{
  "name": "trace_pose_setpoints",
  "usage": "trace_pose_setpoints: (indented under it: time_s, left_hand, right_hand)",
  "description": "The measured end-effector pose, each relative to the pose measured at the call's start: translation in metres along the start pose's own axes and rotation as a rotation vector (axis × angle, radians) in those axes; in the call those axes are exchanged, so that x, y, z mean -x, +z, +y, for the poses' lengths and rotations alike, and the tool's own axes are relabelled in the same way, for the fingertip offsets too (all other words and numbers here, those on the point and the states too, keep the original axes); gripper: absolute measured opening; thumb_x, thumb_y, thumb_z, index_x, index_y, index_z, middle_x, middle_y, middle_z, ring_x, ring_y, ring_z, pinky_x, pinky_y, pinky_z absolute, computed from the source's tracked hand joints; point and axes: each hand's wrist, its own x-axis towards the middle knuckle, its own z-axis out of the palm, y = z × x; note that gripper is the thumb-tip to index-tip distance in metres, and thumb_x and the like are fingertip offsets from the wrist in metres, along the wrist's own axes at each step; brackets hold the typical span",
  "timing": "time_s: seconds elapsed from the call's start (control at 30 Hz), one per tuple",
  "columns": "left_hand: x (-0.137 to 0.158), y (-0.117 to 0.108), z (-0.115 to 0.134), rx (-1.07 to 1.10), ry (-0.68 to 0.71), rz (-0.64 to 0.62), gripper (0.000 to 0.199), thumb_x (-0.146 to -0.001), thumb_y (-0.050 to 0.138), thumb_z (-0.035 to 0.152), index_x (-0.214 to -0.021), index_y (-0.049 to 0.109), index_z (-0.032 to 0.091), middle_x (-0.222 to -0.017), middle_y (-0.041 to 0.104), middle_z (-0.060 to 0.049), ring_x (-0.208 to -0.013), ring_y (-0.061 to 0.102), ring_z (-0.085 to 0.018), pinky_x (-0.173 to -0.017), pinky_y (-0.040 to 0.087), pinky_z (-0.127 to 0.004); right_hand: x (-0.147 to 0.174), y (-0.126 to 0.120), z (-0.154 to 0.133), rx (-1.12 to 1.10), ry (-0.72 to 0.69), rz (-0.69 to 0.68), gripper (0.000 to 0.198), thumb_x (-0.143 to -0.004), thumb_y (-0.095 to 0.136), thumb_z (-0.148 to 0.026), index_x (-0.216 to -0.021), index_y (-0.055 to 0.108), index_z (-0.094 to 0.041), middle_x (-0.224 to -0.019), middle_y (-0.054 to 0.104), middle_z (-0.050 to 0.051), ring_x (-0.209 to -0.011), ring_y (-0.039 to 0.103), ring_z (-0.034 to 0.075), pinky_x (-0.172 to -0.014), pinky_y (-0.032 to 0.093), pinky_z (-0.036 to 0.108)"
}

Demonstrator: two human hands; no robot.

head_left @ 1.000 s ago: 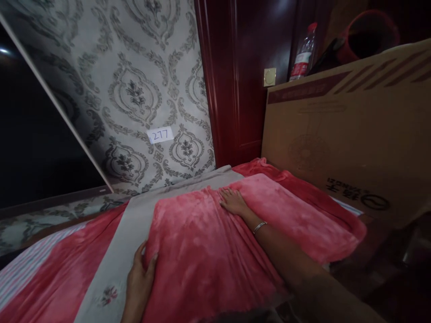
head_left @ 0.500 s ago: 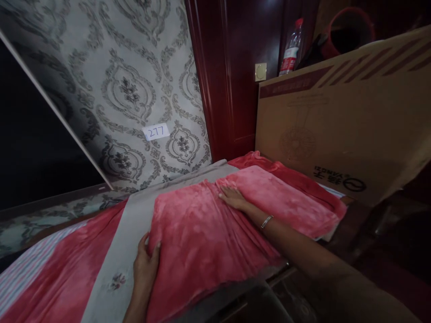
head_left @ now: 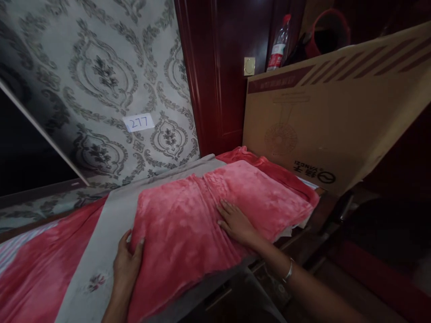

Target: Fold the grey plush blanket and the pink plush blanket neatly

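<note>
A pink-red plush fabric piece point(head_left: 171, 229), folded with a gathered crease down its middle, lies over a grey cloth point(head_left: 97, 237) with a small embroidered flower. My left hand point(head_left: 126, 267) is at its left edge, thumb and fingers apart, the thumb touching the plush; some fingers are hidden. My right hand point(head_left: 237, 224) lies flat on the plush just right of the crease, fingers stretched out, a silver bracelet on the wrist.
Behind stands a large cardboard box point(head_left: 336, 112), with a red-capped bottle point(head_left: 278, 49) near its top left. Patterned wallpaper with a paper marked 277 point(head_left: 138, 122) is at the back, a dark screen point(head_left: 30, 148) at left. More red plush point(head_left: 60, 260) and striped cloth point(head_left: 20, 244) lie left.
My right hand has slid toward me along the crease, and the gathered folds look flatter. My left hand stays at the left edge. The view has shifted slightly.
</note>
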Motion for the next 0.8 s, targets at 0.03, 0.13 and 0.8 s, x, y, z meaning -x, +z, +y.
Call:
trace_pose_setpoints:
  time_s: [0.03, 0.13, 0.8]
  left_hand:
    - [0.0, -0.001, 0.001, 0.002, -0.004, -0.006, 0.084, -0.067, 0.053, 0.066, -0.135, 0.057, 0.016, -0.099, 0.069, -0.011, -0.088, 0.066, -0.03, -0.079, 0.054, -0.042]
    - [0.003, -0.002, 0.002, 0.031, -0.003, -0.028, 0.091, -0.067, 0.052, 0.068, -0.139, 0.053, 0.014, -0.098, 0.069, -0.01, -0.088, 0.066, -0.03, -0.082, 0.054, -0.042]
    - [0.01, -0.001, 0.002, 0.177, -0.026, -0.044, 0.094, -0.067, 0.058, 0.066, -0.142, 0.051, 0.01, -0.094, 0.069, -0.009, -0.077, 0.063, -0.024, -0.073, 0.054, -0.038]
  right_hand:
    - [0.005, 0.001, -0.001, -0.014, -0.002, 0.007, 0.061, -0.103, 0.038, -0.042, -0.156, 0.041, -0.013, -0.165, 0.027, 0.015, -0.153, 0.026, 0.027, -0.125, 0.022, 0.045]
    - [0.024, 0.008, -0.002, -0.047, -0.017, 0.037, 0.058, -0.103, 0.038, -0.041, -0.152, 0.047, -0.013, -0.164, 0.032, 0.016, -0.152, 0.03, 0.028, -0.124, 0.025, 0.046]
    - [0.061, 0.006, -0.029, -0.325, 0.007, 0.274, 0.058, -0.097, 0.044, -0.046, -0.148, 0.053, -0.021, -0.143, 0.06, 0.015, -0.121, 0.062, 0.032, -0.102, 0.05, 0.05]
